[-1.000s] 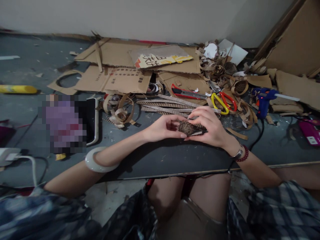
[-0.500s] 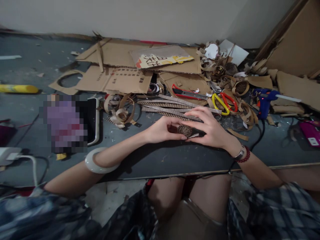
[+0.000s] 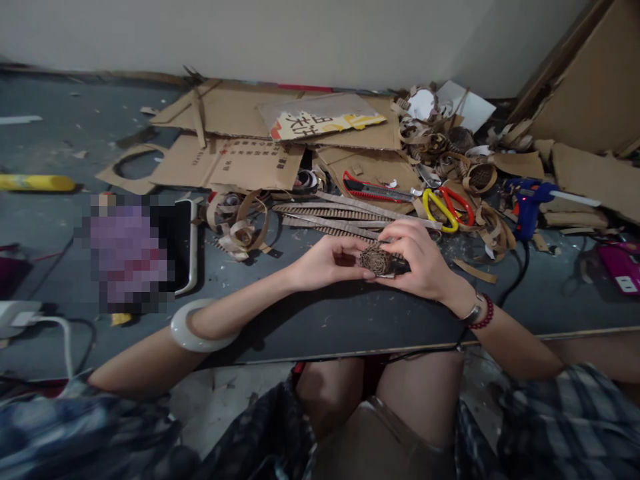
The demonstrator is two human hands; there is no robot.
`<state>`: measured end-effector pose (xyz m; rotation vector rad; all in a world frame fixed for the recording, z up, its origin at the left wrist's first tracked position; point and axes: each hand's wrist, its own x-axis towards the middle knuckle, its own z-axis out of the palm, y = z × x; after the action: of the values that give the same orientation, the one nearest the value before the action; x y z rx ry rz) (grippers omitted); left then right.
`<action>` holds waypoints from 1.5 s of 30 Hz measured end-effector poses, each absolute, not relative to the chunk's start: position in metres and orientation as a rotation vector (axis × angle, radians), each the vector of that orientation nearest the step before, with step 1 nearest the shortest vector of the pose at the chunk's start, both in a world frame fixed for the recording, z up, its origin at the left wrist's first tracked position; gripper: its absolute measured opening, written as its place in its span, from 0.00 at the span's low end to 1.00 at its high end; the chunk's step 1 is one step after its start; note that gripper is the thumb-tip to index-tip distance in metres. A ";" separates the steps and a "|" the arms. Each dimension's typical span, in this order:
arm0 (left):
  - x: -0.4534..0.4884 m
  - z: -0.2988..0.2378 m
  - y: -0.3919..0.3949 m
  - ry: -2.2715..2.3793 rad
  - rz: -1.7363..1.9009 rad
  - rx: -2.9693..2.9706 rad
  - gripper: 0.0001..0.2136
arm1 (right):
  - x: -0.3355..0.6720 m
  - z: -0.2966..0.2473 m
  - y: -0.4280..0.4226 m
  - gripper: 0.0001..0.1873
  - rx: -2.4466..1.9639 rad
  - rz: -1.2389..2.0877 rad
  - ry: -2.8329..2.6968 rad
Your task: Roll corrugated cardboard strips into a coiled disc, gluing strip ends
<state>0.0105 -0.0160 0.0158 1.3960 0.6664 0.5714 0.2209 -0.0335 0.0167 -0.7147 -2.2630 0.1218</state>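
A tightly wound roll of corrugated cardboard strip sits between my two hands, just above the dark tabletop, its spiral end facing me. My left hand grips its left side between thumb and fingers. On the other side, my right hand is closed around the roll's right edge, with fingers curled over the top and thumb underneath. A pale sliver of strip shows below the roll by the right thumb. Just behind the hands lie long corrugated cardboard strips.
Behind the strips are a red utility knife, scissors with yellow and red handles and cardboard sheets. A blue glue gun stands at right. Loose curled strips and a phone are at left.
My right hand has closed in, its fingers curling more tightly onto the roll. The roll has shifted slightly right and its spiral end shows more fully.
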 end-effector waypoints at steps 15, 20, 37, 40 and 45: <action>0.001 0.014 -0.008 0.730 0.635 1.567 0.27 | 0.230 0.028 -0.023 0.23 -0.874 0.536 -2.179; 0.003 0.013 -0.016 0.577 1.130 2.191 0.19 | 0.227 0.024 -0.023 0.19 -0.980 0.505 -2.112; 0.006 0.009 -0.019 0.582 1.197 2.453 0.06 | 0.228 0.026 -0.024 0.13 -1.071 0.546 -2.257; 0.006 0.006 -0.017 0.527 1.158 2.465 0.06 | 0.240 0.031 -0.016 0.11 -1.172 0.472 -2.156; 0.006 0.004 -0.017 0.524 1.086 2.455 0.06 | 0.252 0.023 -0.007 0.10 -1.375 0.042 -2.276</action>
<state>0.0056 -0.0167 0.0040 2.4548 0.5235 1.0856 0.2523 -0.0069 0.0230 -1.3754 -2.2764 0.0416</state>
